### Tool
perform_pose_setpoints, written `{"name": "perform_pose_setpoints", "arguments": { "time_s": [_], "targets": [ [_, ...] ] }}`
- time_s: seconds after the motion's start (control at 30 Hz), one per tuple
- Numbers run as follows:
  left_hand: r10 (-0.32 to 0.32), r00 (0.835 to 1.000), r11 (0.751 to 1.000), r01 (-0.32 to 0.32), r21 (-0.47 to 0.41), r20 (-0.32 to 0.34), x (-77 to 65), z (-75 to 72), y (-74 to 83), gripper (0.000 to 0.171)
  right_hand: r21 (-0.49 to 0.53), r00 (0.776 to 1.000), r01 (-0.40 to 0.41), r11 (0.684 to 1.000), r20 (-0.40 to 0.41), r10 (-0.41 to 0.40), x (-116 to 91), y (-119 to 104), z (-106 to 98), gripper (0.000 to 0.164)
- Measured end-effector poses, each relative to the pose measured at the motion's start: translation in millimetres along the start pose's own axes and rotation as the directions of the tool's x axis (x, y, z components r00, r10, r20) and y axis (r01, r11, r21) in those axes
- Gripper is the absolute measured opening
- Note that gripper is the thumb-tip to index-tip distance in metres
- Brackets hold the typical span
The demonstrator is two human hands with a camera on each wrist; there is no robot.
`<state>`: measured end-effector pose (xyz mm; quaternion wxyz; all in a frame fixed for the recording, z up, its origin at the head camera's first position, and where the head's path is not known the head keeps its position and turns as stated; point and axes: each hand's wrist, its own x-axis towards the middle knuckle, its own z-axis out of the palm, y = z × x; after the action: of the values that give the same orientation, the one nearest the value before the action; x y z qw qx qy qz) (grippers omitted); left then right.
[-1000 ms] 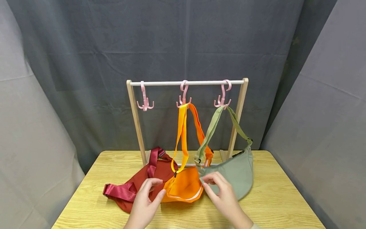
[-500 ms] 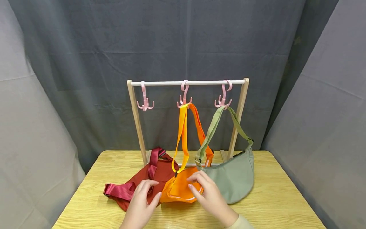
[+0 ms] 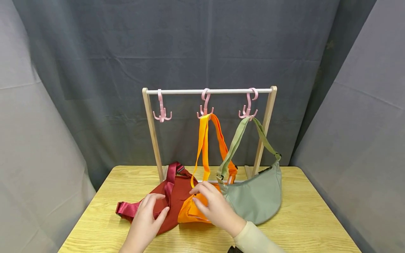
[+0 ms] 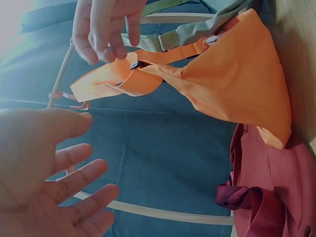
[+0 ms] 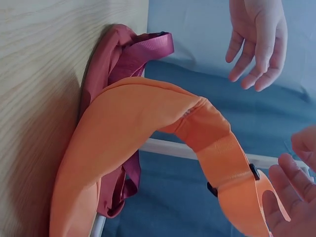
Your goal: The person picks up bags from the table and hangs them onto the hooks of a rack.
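Observation:
My left hand [image 3: 143, 218] hovers in front of the dark red bag [image 3: 181, 191], fingers relaxed and thumb apart, holding nothing. Over the orange bag [image 3: 186, 211] is my right hand [image 3: 216, 207], its fingers loosely bent with a gap to the thumb. The left wrist view shows the orange bag [image 4: 242, 69] standing away from my left palm [image 4: 29, 168]. An orange strap [image 3: 203, 140] loops up to the middle pink hook [image 3: 205, 105]. From the right pink hook [image 3: 248, 107], the grey-green bag [image 3: 257, 196] hangs by its olive strap. The red bag lies on the table with its strap folded.
A small rack with a white rail [image 3: 180, 92] and wooden legs [image 3: 265, 130] stands at the back of the wooden table [image 3: 303, 218]. Another pink hook [image 3: 162, 109] is on the rail's left. Grey cloth surrounds the table behind and at both sides.
My right hand has left the lower corner of the grey-green bag and moved left over the orange bag. The left hand has shifted left and slightly down, in front of the red bag.

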<state>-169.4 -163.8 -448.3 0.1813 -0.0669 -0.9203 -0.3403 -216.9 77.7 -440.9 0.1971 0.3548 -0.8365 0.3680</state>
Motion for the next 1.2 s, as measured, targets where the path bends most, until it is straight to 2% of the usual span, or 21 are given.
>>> {"name": "perform_pose_setpoints", "arguments": {
  "time_s": [0.13, 0.27, 0.5, 0.77, 0.93, 1.2],
  "targets": [
    [0.010, 1.000, 1.000, -0.010, 0.017, 0.001, -0.4, -0.2, -2.7, 0.035, -0.019, 0.999, 0.029, 0.999, 0.014, -0.028, 7.4, 0.4, 8.5, 0.021],
    [0.048, 0.999, 0.998, -0.047, 0.047, -0.011, -1.8, 0.9, -7.1, 0.035, -0.032, 0.998, 0.049, 0.998, 0.035, -0.048, 11.8, 1.1, 17.9, 0.019],
    [0.099, 0.995, 0.990, -0.097, 0.099, -0.019, -4.6, 2.7, -13.1, 0.036, -0.079, 0.996, 0.092, 0.993, 0.019, -0.091, 17.2, -6.3, 27.5, 0.020],
    [0.076, 0.997, 0.992, -0.076, 0.102, 0.004, -4.3, 3.0, -20.8, 0.034, -0.090, 0.990, 0.137, 0.986, 0.041, -0.133, 25.8, -14.0, 36.5, 0.018],
    [0.051, 0.998, 0.993, -0.054, 0.106, 0.035, -2.7, 2.4, -26.0, 0.034, -0.105, 0.988, 0.130, 0.986, 0.102, -0.120, 28.7, -19.4, 42.1, 0.018],
    [0.048, 0.993, 0.987, -0.063, 0.147, 0.106, 1.6, 1.2, -35.1, 0.031, -0.183, 0.975, 0.158, 0.970, 0.187, -0.123, 32.0, -27.4, 52.3, 0.021]
  ]
}}
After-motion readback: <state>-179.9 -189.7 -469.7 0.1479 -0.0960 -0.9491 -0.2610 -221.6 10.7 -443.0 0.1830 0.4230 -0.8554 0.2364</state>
